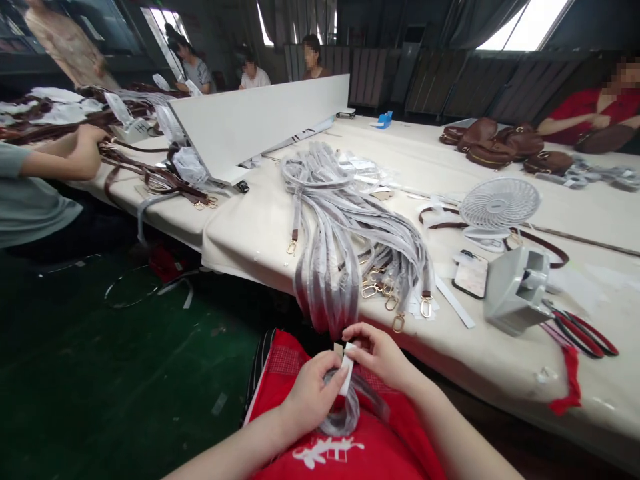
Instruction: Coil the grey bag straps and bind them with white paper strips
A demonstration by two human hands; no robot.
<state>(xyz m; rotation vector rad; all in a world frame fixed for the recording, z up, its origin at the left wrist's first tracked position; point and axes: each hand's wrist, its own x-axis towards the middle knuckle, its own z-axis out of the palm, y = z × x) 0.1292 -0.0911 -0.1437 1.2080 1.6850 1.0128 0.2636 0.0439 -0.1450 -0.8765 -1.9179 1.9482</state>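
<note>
Desk [250,243] is spreading from ten o'clock round to three, its near edge lying just beyond your lap. Red cloth [400,453] is covering the lap, at six o'clock, and is serving as your working surface. Heap of wrapped straps [333,220] is filling twelve o'clock, loops hanging over the edge close to your fingers; best to be working clear of them, since a snag seems possible. Fan [500,203] is standing near one o'clock; a draught, if it is running, could be lifting light paper. Tape dispenser [515,297], by its look, is sitting at two.

Left hand [313,390]: grip is closing on the white strip, thumb on top. Right hand [383,353]: thumb is resting at the strip's upper end; cannot tell whether the fingers behind are pinching.

Coiled strap [345,420], in clear wrapping, is lying on the cloth at six o'clock, just under your left fingers. You should be steadying it lightly, as slick film will probably be slipping.

White strip [346,373] is standing tilted between both hands. Aim to be holding it flat, creasing nothing. Tan tab [339,349] is showing at its eleven o'clock; mind you aren't bending it.
</note>
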